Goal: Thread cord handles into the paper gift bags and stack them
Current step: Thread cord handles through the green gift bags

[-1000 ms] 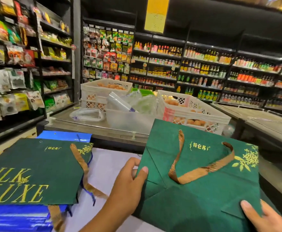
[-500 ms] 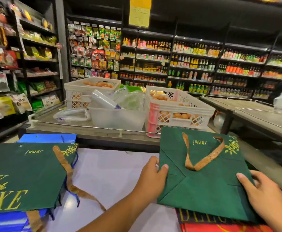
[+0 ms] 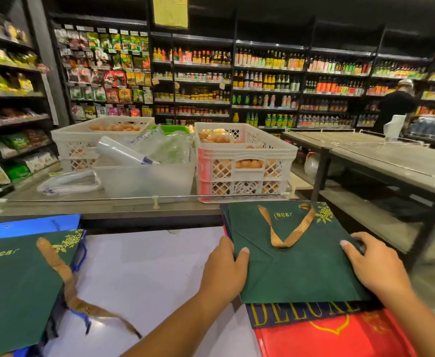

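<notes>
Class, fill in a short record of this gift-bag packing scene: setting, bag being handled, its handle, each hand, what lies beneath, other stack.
Setting: shop aisle, white table
Bag handled: flat dark green paper gift bag
Handle: tan ribbon handle, threaded
Left hand: grips bag's left edge
Right hand: holds bag's right edge
Beneath: navy bag, red bag
Other stack: green bag over blue bags

Hidden and cut off

Left green bag (image 3: 17,287) runs off the 9 o'clock edge; the red bag (image 3: 335,338) off 6 o'clock; shelf labels too blurred.

Dark green bag (image 3: 301,269) with gold floral print, tan ribbon handle (image 3: 286,233), red bag (image 3: 335,338) beneath.
</notes>
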Demonstrator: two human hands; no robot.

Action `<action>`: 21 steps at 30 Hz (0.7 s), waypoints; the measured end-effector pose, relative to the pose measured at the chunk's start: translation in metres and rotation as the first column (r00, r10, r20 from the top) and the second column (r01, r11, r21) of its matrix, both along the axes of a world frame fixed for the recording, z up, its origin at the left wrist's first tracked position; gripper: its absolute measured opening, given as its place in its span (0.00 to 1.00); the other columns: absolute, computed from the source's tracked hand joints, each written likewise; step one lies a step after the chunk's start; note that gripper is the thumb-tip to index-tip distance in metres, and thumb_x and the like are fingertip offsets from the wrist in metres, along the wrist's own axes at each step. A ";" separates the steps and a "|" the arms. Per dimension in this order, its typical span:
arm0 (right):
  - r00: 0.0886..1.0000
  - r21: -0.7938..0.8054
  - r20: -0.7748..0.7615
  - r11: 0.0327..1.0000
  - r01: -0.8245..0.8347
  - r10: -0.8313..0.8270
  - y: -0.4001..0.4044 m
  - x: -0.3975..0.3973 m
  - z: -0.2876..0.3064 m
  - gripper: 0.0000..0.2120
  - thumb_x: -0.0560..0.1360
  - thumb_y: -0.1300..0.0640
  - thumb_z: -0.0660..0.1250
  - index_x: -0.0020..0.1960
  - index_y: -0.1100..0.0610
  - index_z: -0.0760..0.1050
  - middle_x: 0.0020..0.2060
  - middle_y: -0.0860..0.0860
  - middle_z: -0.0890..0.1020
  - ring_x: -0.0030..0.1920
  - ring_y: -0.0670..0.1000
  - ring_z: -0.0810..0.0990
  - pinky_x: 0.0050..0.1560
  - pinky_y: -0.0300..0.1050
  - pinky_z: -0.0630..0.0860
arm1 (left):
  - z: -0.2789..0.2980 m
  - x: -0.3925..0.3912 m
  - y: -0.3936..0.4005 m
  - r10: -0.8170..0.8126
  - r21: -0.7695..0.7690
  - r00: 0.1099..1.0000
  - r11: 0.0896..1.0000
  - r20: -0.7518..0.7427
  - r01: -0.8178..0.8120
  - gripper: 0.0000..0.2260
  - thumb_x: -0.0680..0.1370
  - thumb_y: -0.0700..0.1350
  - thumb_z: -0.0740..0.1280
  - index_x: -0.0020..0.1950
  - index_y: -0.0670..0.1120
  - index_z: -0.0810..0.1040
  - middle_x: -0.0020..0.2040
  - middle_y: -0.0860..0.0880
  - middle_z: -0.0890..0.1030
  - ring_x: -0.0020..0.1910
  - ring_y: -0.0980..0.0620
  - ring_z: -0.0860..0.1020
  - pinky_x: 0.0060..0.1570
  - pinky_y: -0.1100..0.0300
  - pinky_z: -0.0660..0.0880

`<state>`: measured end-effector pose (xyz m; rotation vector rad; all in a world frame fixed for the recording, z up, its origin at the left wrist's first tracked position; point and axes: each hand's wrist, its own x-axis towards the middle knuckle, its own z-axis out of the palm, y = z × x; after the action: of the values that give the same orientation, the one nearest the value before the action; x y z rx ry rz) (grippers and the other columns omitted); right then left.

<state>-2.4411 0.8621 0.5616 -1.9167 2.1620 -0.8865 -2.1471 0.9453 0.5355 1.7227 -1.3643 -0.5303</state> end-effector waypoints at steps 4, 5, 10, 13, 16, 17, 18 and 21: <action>0.989 0.063 -0.148 0.998 0.022 -0.012 -0.006 0.001 -0.010 0.22 0.82 0.41 0.61 0.70 0.53 0.75 0.62 0.57 0.80 0.62 0.63 0.79 0.56 0.57 0.76 | -0.002 0.001 -0.012 -0.005 0.034 0.987 0.999 0.163 0.000 0.12 0.83 0.58 0.62 0.54 0.50 0.67 0.53 0.49 0.75 0.49 0.48 0.77 0.48 0.51 0.77; 0.979 0.053 -0.205 0.998 0.036 -0.024 -0.007 0.002 -0.012 0.23 0.82 0.40 0.60 0.70 0.52 0.74 0.61 0.56 0.78 0.61 0.62 0.78 0.56 0.57 0.76 | 0.001 0.002 -0.012 0.016 0.012 0.978 1.000 0.208 -0.019 0.13 0.82 0.58 0.63 0.58 0.51 0.67 0.56 0.49 0.74 0.53 0.47 0.76 0.51 0.50 0.78; 0.940 -0.054 -0.319 0.987 -0.149 0.124 -0.007 0.011 -0.013 0.28 0.80 0.35 0.60 0.76 0.45 0.69 0.70 0.50 0.71 0.68 0.57 0.71 0.64 0.58 0.74 | 0.020 -0.012 -0.017 0.082 -0.212 0.796 0.976 0.600 0.059 0.19 0.80 0.57 0.65 0.68 0.52 0.68 0.71 0.49 0.67 0.71 0.45 0.67 0.66 0.44 0.72; 0.869 0.035 -0.313 0.919 -0.393 0.383 -0.008 0.028 -0.011 0.32 0.80 0.32 0.56 0.81 0.41 0.62 0.81 0.46 0.61 0.79 0.53 0.60 0.77 0.57 0.63 | 0.020 -0.039 -0.028 -0.091 -0.108 0.728 0.969 0.679 0.222 0.23 0.82 0.58 0.61 0.74 0.51 0.66 0.78 0.48 0.63 0.81 0.44 0.56 0.77 0.33 0.57; 0.797 0.154 -0.357 0.872 -0.464 0.487 -0.011 0.038 -0.024 0.37 0.77 0.25 0.45 0.82 0.38 0.53 0.83 0.43 0.53 0.83 0.50 0.51 0.81 0.59 0.52 | 0.012 -0.055 -0.042 -0.205 0.058 0.666 0.970 0.717 0.235 0.30 0.84 0.61 0.55 0.83 0.50 0.55 0.84 0.44 0.52 0.84 0.42 0.45 0.78 0.31 0.42; 0.795 0.180 -0.347 0.867 -0.465 0.498 -0.013 0.038 -0.029 0.37 0.76 0.25 0.42 0.82 0.36 0.51 0.83 0.42 0.51 0.83 0.49 0.48 0.82 0.59 0.50 | 0.007 -0.058 -0.046 -0.219 0.095 0.654 0.971 0.724 0.221 0.31 0.84 0.62 0.52 0.84 0.50 0.52 0.85 0.44 0.50 0.84 0.41 0.43 0.78 0.31 0.39; 0.798 0.188 -0.334 0.865 -0.464 0.501 -0.014 0.037 -0.034 0.37 0.76 0.24 0.40 0.82 0.35 0.49 0.83 0.41 0.49 0.83 0.48 0.46 0.82 0.58 0.47 | 0.002 -0.059 -0.049 -0.229 0.121 0.648 0.971 0.727 0.207 0.32 0.84 0.63 0.50 0.84 0.50 0.50 0.85 0.43 0.48 0.84 0.41 0.42 0.78 0.31 0.38; 0.793 0.167 -0.378 0.878 -0.449 0.477 -0.017 0.035 -0.049 0.38 0.74 0.24 0.34 0.82 0.34 0.43 0.83 0.39 0.46 0.83 0.46 0.42 0.82 0.57 0.44 | -0.014 -0.060 -0.052 -0.226 0.134 0.656 0.973 0.720 0.188 0.33 0.84 0.64 0.46 0.85 0.50 0.46 0.85 0.43 0.45 0.84 0.41 0.40 0.77 0.31 0.35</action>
<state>-2.4059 0.8449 0.5130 -2.6147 1.7059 -0.3335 -2.2075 0.8928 0.5217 1.9175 -2.1505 0.0585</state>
